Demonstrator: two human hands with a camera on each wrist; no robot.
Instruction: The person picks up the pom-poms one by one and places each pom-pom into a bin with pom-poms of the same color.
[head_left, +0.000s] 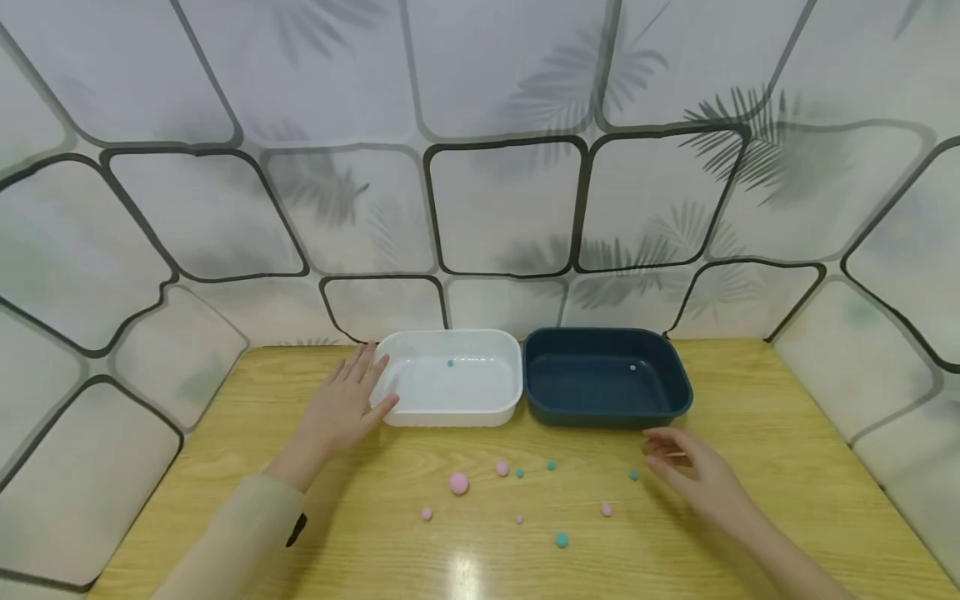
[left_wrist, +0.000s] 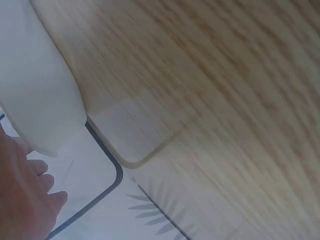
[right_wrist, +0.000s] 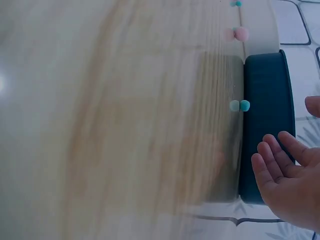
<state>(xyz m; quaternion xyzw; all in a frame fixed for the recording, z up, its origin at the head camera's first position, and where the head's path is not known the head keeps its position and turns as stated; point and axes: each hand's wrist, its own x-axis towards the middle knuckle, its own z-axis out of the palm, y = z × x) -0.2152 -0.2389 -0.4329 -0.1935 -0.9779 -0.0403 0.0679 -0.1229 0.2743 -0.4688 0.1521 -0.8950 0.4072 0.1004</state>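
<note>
My left hand rests at the left end of a white dish, its fingers straight along the rim. In the left wrist view, the side of that dish rises beside the fingers. Just in front of a dark blue dish, near its right corner, my right hand hovers with loosely bent fingers and nothing between them. The nearest ball to it is a small teal one. A small teal ball lies inside the white dish, and a small pink ball inside the blue one.
Several pink and teal balls of mixed sizes lie scattered before the dishes, among them a large pink ball and a teal ball. Both dishes stand side by side at the back of the wooden table, against a patterned cloth wall.
</note>
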